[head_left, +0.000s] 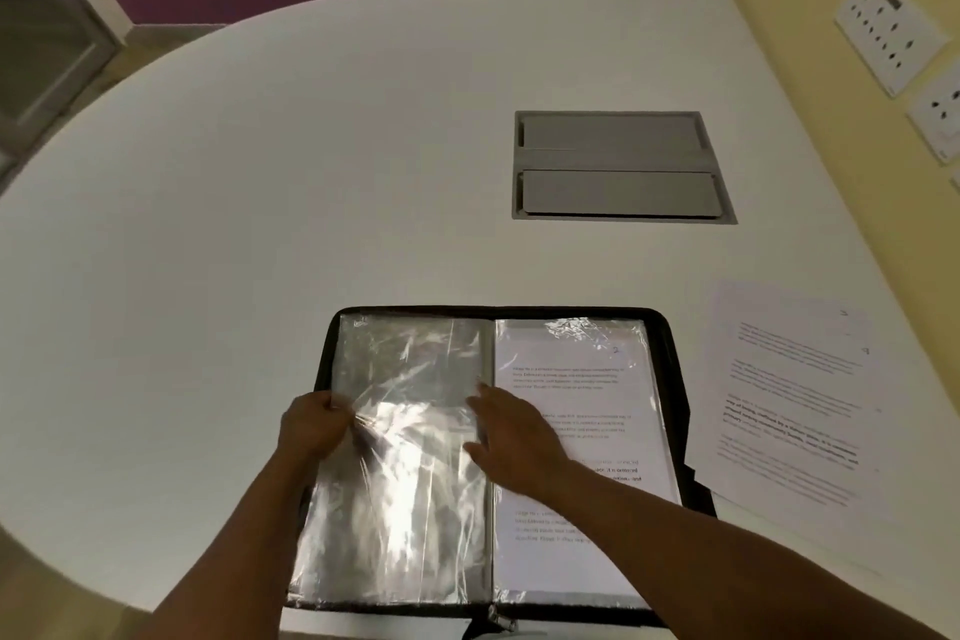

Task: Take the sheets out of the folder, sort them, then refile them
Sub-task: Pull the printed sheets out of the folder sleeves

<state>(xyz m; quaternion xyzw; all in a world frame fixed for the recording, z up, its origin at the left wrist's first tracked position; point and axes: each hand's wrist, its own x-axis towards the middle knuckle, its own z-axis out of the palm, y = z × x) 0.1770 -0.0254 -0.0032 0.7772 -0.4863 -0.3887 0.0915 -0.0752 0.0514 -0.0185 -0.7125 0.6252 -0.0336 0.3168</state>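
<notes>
Folder [670, 379], black-edged and lying open on the white bench [311, 172], shows a printed sheet [571, 374] inside its right plastic sleeve. The left sleeve [410, 483] is pinched at its outer edge by the left hand [311, 426], while the right hand [519, 437] is laid on it with fingers spread. Loose printed sheets [789, 405] are stacked on the bench just right of the folder.

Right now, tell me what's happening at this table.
A person has a black zip folder lying open on the white table. The left hand pinches the edge of an empty-looking plastic sleeve on the left page, while the right hand rests open-fingered on it near the spine. A printed sheet sits in the right-hand sleeve. More loose sheets lie on the table right of the folder.
</notes>
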